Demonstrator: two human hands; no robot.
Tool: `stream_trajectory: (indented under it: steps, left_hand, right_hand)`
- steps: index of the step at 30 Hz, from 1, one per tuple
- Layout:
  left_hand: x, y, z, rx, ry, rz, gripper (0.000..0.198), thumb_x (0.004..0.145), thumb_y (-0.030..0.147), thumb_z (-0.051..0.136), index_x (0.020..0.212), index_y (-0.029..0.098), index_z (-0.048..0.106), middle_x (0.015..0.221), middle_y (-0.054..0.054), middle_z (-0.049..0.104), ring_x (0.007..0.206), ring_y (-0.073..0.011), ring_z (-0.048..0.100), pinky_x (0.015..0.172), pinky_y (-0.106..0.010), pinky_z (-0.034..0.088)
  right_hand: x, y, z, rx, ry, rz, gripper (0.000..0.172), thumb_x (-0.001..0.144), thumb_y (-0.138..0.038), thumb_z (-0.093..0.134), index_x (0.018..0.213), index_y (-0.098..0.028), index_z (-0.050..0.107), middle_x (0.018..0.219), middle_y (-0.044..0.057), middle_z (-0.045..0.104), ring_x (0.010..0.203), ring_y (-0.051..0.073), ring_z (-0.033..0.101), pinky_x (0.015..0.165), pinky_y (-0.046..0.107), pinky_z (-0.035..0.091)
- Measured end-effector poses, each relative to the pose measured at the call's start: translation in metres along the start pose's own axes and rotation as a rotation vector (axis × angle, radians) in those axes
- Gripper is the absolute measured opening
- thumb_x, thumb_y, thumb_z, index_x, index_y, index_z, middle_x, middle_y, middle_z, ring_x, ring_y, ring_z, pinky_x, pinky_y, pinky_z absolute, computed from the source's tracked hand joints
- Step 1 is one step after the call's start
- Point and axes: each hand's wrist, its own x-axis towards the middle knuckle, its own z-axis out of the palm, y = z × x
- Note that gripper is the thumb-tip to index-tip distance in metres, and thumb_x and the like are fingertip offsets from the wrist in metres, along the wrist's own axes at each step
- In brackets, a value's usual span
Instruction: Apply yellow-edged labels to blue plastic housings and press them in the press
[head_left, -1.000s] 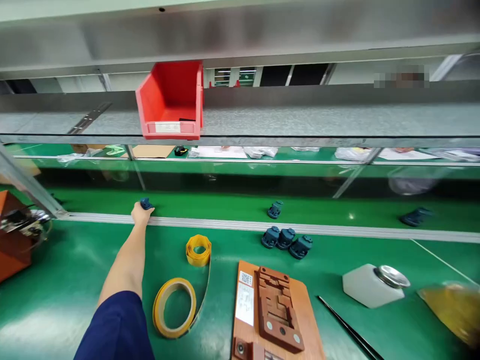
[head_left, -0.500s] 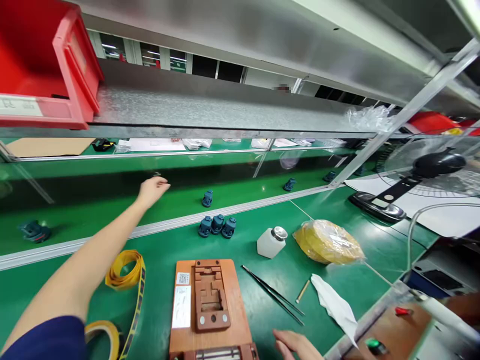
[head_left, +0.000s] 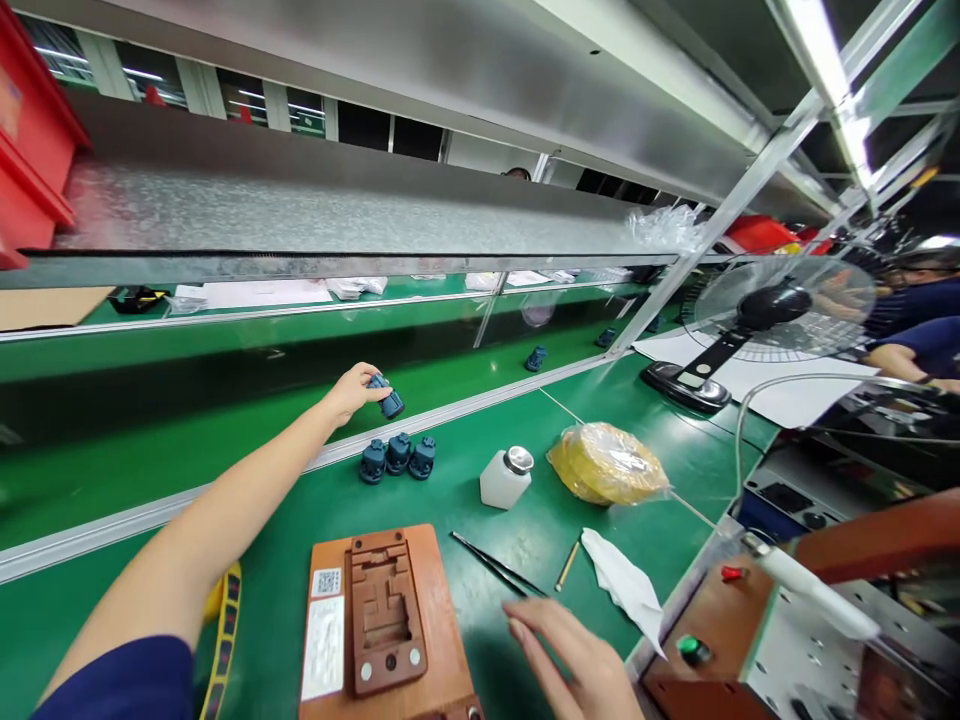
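Note:
Above the green belt, my left hand (head_left: 354,393) grips a dark blue part (head_left: 388,400) between thumb and fingers. Three similar blue parts (head_left: 398,454) stand in a row on the green table (head_left: 292,510), just below it. At the lower right, my right hand (head_left: 566,650) is held with fingers apart and nothing in them, near the lower ends of the black tweezers (head_left: 495,562). Left of that hand lies an orange-brown board (head_left: 442,630) carrying a brown fixture (head_left: 386,610) with recessed slots.
A white bottle (head_left: 505,478), a wrapped yellow roll (head_left: 606,463), a small stick (head_left: 568,566) and a white cloth (head_left: 622,585) lie to the right. Behind stands a fan (head_left: 705,360). A metal shelf (head_left: 337,215) spans above. A person (head_left: 919,330) is at far right.
My left hand has moved right along the belt and taken hold of a blue part there. My right hand has come further into view, closer to the tweezers. The view has shifted right.

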Motion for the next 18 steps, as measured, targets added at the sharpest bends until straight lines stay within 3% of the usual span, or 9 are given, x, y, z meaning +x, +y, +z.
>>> stream_trajectory:
  steps: [3, 6, 9, 11, 13, 16, 18]
  left_hand:
    - [-0.053, 0.011, -0.018, -0.176, -0.2, -0.027, 0.048, 0.077, 0.03, 0.084, 0.119, 0.017, 0.065, 0.115, -0.009, 0.069, 0.102, -0.0212, 0.068, 0.091, -0.036, 0.056]
    - [-0.113, 0.015, -0.026, -0.307, -0.353, -0.082, 0.062, 0.07, 0.038, 0.089, 0.124, 0.018, 0.066, 0.12, -0.012, 0.071, 0.108, -0.0237, 0.069, 0.095, -0.034, 0.054]
    - [-0.162, 0.011, -0.024, -0.39, -0.405, -0.133, 0.067, 0.069, 0.039, 0.09, 0.127, 0.019, 0.065, 0.125, -0.014, 0.07, 0.109, -0.0253, 0.07, 0.094, -0.034, 0.054]
    - [-0.185, 0.006, -0.02, -0.424, -0.396, -0.167, 0.067, 0.07, 0.038, 0.09, 0.129, 0.021, 0.063, 0.125, -0.013, 0.07, 0.105, -0.0251, 0.071, 0.091, -0.034, 0.055]
    - [-0.205, 0.001, -0.018, -0.437, -0.328, -0.206, 0.067, 0.073, 0.038, 0.088, 0.132, 0.024, 0.059, 0.128, -0.012, 0.068, 0.109, -0.0245, 0.07, 0.094, -0.034, 0.054]
    - [-0.237, -0.001, -0.023, -0.336, -0.13, -0.249, 0.063, 0.078, 0.041, 0.084, 0.133, 0.026, 0.058, 0.134, -0.011, 0.066, 0.124, -0.0241, 0.062, 0.107, -0.036, 0.046]
    - [-0.264, 0.001, -0.031, -0.209, -0.076, -0.292, 0.054, 0.083, 0.047, 0.078, 0.129, 0.025, 0.061, 0.133, -0.01, 0.066, 0.125, -0.0248, 0.06, 0.109, -0.037, 0.044]
  right_hand:
    - [0.047, -0.006, 0.017, 0.073, -0.019, -0.022, 0.019, 0.101, -0.018, 0.051, 0.109, -0.023, 0.067, 0.095, 0.006, 0.074, 0.085, 0.019, 0.073, 0.075, 0.029, 0.062]
    - [0.096, -0.019, 0.037, 0.184, -0.016, -0.076, 0.029, 0.1, -0.021, 0.054, 0.128, -0.024, 0.06, 0.117, 0.01, 0.069, 0.109, 0.023, 0.068, 0.094, 0.039, 0.059]
    - [0.131, -0.036, 0.056, 0.3, -0.142, -0.179, 0.079, 0.088, -0.03, 0.073, 0.156, -0.023, 0.033, 0.154, 0.016, 0.042, 0.143, 0.031, 0.042, 0.117, 0.05, 0.043]
    - [0.142, -0.046, 0.066, 0.371, -0.235, -0.289, 0.097, 0.082, -0.032, 0.078, 0.16, -0.023, 0.021, 0.16, 0.017, 0.033, 0.149, 0.033, 0.032, 0.121, 0.051, 0.036]
    - [0.142, -0.05, 0.074, 0.42, -0.291, -0.353, 0.098, 0.078, -0.029, 0.078, 0.158, -0.022, 0.022, 0.155, 0.017, 0.037, 0.146, 0.033, 0.035, 0.12, 0.052, 0.035]
    - [0.129, -0.041, 0.082, 0.447, -0.364, -0.288, 0.094, 0.071, -0.025, 0.079, 0.153, -0.018, 0.032, 0.146, 0.018, 0.045, 0.137, 0.034, 0.041, 0.117, 0.053, 0.036]
    - [0.116, -0.028, 0.086, 0.462, -0.443, -0.216, 0.095, 0.068, -0.027, 0.082, 0.15, -0.017, 0.036, 0.142, 0.018, 0.048, 0.133, 0.034, 0.043, 0.115, 0.054, 0.037]
